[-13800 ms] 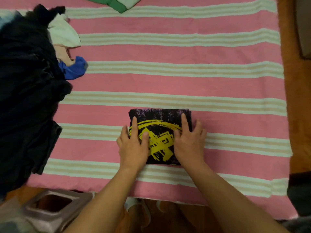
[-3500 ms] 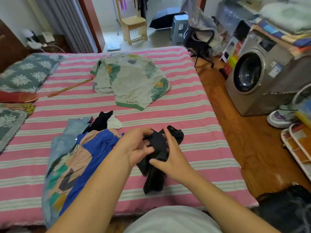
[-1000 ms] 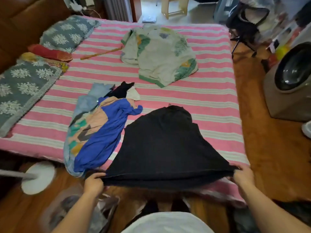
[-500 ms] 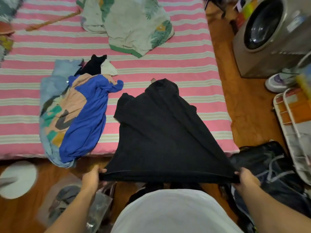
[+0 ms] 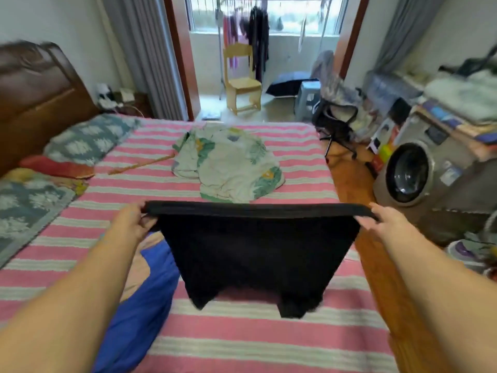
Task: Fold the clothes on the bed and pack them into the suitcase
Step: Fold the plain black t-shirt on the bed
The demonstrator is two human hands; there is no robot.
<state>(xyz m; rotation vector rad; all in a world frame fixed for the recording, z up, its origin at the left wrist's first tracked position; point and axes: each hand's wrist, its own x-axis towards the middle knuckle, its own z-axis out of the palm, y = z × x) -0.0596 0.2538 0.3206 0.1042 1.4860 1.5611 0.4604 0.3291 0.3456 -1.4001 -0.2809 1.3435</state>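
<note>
Both hands, left hand (image 5: 129,224) & right hand (image 5: 387,224), are pinching the black shorts (image 5: 255,254) waistband taut above the bed (image 5: 242,345), prob needing laying flat next b4 folding.

The garment (image 5: 255,254) is plain black. The bed (image 5: 269,343) cover is pink with pale stripes. The shirt (image 5: 228,165) is cream with green leaves.

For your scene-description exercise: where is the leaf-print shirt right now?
In the head view, the leaf-print shirt lies crumpled on the striped bed, centre, beyond the held-up black garment.
</note>
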